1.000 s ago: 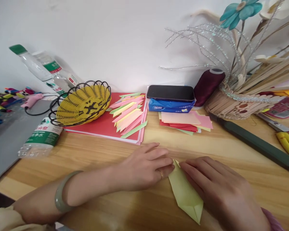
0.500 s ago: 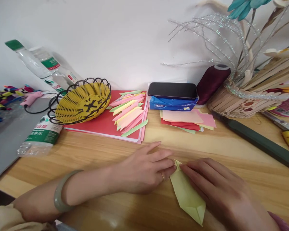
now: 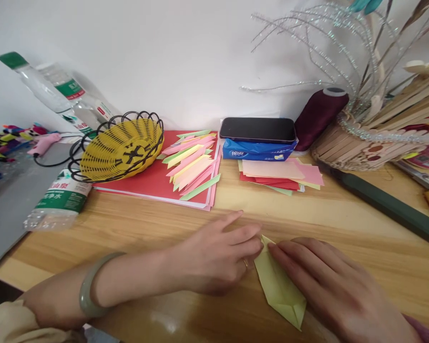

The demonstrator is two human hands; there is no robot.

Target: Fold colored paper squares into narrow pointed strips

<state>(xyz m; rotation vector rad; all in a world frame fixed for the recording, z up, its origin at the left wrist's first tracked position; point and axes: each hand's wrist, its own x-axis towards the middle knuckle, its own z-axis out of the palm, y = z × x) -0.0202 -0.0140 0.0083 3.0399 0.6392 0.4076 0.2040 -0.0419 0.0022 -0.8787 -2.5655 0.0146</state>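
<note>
A piece of pale yellow-green paper [image 3: 280, 286], folded to a narrow shape with pointed ends, lies on the wooden table before me. My left hand [image 3: 218, 255] is at its upper left side; the fingertips reach the top point, the index finger is stretched out apart from the others, and the thumb is hidden. A bangle and a ring are on this arm and hand. Along the paper's right edge lies my right hand [image 3: 329, 281], its fingers together and gripping the sheet against the table. The right thumb is out of sight.
Folded paper strips [image 3: 193, 164] lie on red sheets [image 3: 146, 190] beside a yellow basket [image 3: 125, 147]. Behind are loose paper slips [image 3: 271, 171], a phone [image 3: 257, 129] on a blue packet [image 3: 259, 150], and a thread cone [image 3: 321, 116]. Cut bottles [image 3: 62, 197] stand left; a dark green bar [image 3: 389, 205] lies right.
The left fingers have shifted slightly and sit a little looser at the paper's top point. The right hand keeps its place on the paper. The view has tilted slightly.
</note>
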